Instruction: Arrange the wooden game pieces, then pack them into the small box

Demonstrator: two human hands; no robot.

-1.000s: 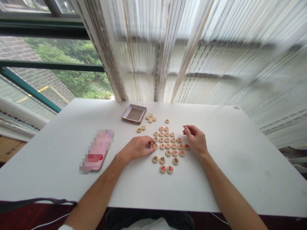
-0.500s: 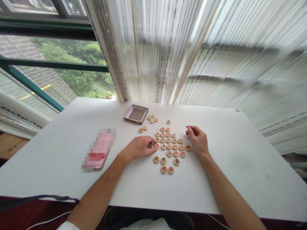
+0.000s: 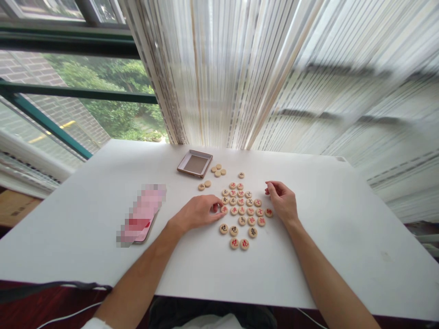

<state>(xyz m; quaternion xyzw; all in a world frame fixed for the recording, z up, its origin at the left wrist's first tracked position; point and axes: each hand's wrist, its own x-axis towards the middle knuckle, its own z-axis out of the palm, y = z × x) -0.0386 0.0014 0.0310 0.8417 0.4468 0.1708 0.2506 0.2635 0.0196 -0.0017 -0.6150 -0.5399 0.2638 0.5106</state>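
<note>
Round wooden Chinese chess pieces with red and black characters lie face up in uneven rows on the white table point(image 3: 103, 183). My left hand point(image 3: 199, 211) is at the left side of these rows, thumb and forefinger closed around the edge of a red-marked Chinese chess piece point(image 3: 224, 210), which lies flat. My right hand point(image 3: 281, 197) rests to the right of the rows, fingers curled together, with nothing visible in them. Closest to it is a red-marked piece point(image 3: 269, 213). Nearer me lie two red pieces point(image 3: 239, 244) and two black-marked pieces point(image 3: 228, 230).
A shallow open box point(image 3: 195, 163) stands at the back, beside several blank-looking discs point(image 3: 218, 170). Two more pieces point(image 3: 204, 185) lie in front of it, and a single piece point(image 3: 241, 175) farther right. A pink phone point(image 3: 142, 217), partly pixelated, lies left. Curtains point(image 3: 219, 82) hang behind the table.
The view has tilted very slightly. Both hands and the pieces stay practically where they were.
</note>
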